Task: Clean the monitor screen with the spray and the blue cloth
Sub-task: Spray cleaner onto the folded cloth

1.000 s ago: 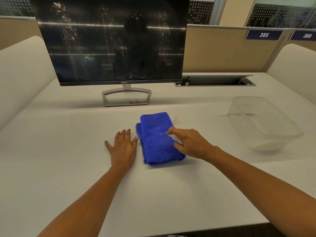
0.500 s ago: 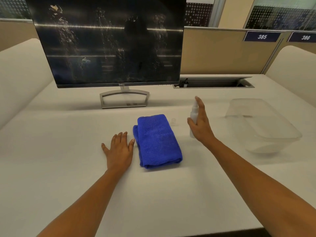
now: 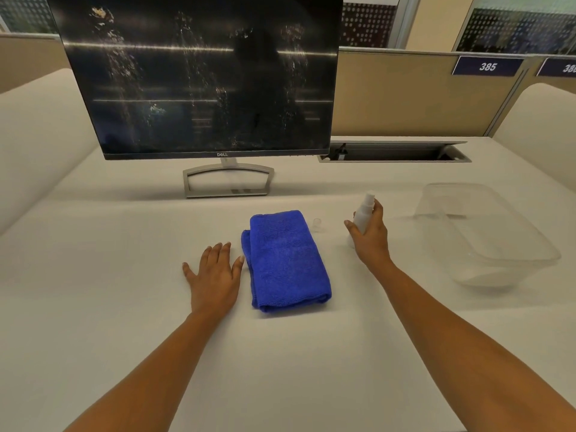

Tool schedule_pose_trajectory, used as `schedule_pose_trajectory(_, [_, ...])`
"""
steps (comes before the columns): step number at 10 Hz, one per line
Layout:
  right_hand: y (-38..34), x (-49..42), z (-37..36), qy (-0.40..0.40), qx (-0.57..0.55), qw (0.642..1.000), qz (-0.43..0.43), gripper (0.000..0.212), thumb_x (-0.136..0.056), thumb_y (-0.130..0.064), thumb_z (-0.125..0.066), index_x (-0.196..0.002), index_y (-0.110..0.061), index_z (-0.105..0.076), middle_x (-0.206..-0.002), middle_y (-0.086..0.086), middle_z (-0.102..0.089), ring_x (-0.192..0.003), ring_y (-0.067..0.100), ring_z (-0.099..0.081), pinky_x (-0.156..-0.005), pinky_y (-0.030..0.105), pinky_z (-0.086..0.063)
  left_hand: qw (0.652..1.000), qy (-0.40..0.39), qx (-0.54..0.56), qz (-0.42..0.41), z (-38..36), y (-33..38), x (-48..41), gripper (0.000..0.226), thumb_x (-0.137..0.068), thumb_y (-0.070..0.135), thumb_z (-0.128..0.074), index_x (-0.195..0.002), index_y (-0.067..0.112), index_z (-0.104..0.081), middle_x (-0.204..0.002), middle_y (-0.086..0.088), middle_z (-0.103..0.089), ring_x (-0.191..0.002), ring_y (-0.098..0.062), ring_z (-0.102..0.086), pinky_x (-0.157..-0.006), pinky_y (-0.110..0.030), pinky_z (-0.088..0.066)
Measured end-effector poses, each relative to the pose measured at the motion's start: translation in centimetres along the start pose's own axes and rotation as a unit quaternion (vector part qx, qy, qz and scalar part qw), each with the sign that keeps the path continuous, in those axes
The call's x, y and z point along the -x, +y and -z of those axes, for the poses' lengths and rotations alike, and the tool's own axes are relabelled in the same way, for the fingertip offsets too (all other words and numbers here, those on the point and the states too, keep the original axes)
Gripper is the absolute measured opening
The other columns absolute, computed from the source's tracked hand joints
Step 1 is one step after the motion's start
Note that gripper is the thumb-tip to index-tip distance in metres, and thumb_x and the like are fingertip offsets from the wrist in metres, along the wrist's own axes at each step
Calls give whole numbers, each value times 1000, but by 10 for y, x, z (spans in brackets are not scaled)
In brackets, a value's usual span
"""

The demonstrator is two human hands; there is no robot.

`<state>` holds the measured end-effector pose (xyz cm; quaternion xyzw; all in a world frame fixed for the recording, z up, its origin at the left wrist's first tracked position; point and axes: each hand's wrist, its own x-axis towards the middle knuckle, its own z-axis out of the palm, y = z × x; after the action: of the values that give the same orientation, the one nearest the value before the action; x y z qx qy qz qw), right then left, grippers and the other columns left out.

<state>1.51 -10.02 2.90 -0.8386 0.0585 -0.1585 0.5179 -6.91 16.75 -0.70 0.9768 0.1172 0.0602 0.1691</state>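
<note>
Your right hand (image 3: 371, 241) grips the white spray bottle (image 3: 364, 213) upright, fingers wrapped round it, at the 2 o'clock of the folded blue cloth (image 3: 286, 260); a second ago it touched the cloth. Your left hand (image 3: 215, 275) lies flat, fingers straight, at the cloth's 9 o'clock, unmoved. What the clear tub (image 3: 486, 275) at 3 o'clock contains cannot be made out. The streaked monitor (image 3: 202, 82) stands at 12.

monitor (image 3: 199, 79): stood upright on its stand at the back of the desk (image 3: 124, 307), screen dark, streaked with pale spatter | blue cloth (image 3: 285, 260): lay folded flat before it | spray bottle (image 3: 364, 213): small, white, roughly upright, gripped by right hand (image 3: 371, 238), right of the cloth, apart
</note>
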Motion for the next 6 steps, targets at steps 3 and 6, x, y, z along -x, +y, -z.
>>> schedule_pose_trajectory(3, [2,8,1,-7,30,999,-17,68,-84,-18,-64,-138,-12,-24,-136,15,-42,-119,32,-46,-96,37,-41,1000,1,2,0,-1,-1,0,53,-96,44,-21,-143,21,-20,-153,-1,-23,-142,-18,-15,-112,-55,-1])
schedule_pose_trajectory(6, [6,16,10,11,18,1000,-22,76,-75,-22,-74,-135,-13,-27,-129,9,-46,-113,22,-48,-86,25,-38,1000,-2,0,0,-1,0,1,53,-96,44,-22,-143,20,-21,-153,-2,-24,-142,-19,-16,-112,-55,-2])
